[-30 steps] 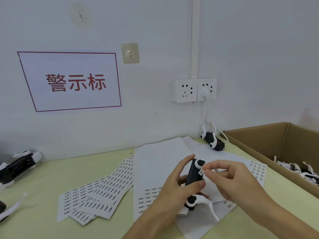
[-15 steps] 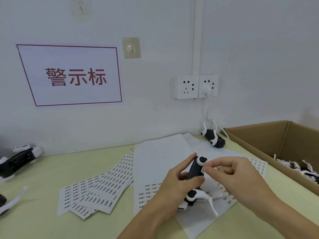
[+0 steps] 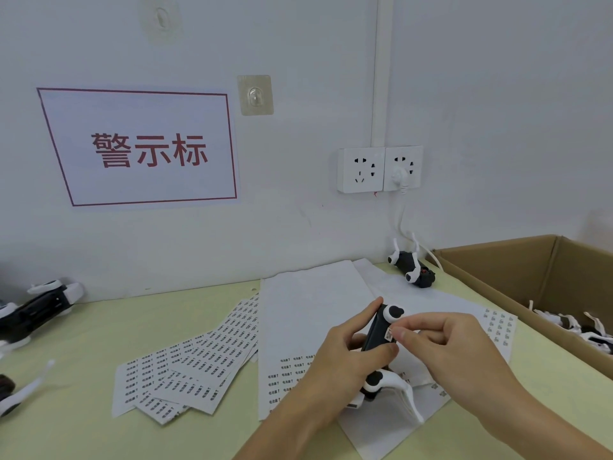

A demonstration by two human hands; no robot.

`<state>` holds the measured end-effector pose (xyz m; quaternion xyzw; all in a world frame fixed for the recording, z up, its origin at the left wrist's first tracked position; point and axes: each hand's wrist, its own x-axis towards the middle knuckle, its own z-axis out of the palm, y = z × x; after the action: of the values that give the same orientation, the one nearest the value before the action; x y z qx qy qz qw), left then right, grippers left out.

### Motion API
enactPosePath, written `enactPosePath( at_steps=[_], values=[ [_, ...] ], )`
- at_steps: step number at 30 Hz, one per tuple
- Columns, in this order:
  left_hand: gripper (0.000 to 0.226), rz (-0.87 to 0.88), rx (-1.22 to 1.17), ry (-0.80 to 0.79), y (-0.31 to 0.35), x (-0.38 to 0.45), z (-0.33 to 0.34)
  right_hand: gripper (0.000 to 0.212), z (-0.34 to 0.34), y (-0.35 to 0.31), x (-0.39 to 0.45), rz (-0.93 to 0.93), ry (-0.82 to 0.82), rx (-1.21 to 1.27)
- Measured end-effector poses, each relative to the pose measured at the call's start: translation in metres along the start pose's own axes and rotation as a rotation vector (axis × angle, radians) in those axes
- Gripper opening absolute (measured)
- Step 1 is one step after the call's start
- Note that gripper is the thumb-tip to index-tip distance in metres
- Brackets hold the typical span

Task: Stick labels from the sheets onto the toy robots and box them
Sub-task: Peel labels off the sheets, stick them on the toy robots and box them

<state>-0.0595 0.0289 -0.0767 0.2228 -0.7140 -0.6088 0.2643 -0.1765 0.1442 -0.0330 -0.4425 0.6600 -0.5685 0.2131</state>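
Toy robot [image 3: 378, 336], black and white, held above the label sheets [image 3: 298, 327] on the table [image 3: 83, 327]: left hand [image 3: 345, 356] curled round its body, right hand [image 3: 441, 346] pinching a small label [image 3: 388, 335] against its side. Cardboard box [image 3: 517, 273] at right holds more robots [image 3: 570, 327].

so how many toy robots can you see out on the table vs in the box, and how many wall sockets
Black and white toy robots on the table: 3, one held, one by the back wall, one at the left edge; the white parts at bottom left are too cut off to count
Toy robots in the brown cardboard box: tangled, cannot tell
White wall sockets: 2
Total counted: 5
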Motion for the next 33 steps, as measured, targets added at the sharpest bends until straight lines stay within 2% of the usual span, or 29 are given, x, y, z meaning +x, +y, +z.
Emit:
enactPosePath(
  at_steps=[13,33],
  values=[
    [0.06,0.023,-0.003,-0.004,-0.004,0.002,0.0,0.022,0.01,0.007,-0.003,-0.071,0.111,-0.088],
    [0.061,0.042,-0.022,-0.022,-0.002,-0.001,-0.001,0.017,0.013,0.007,-0.004,-0.076,0.151,-0.098]
  ],
)
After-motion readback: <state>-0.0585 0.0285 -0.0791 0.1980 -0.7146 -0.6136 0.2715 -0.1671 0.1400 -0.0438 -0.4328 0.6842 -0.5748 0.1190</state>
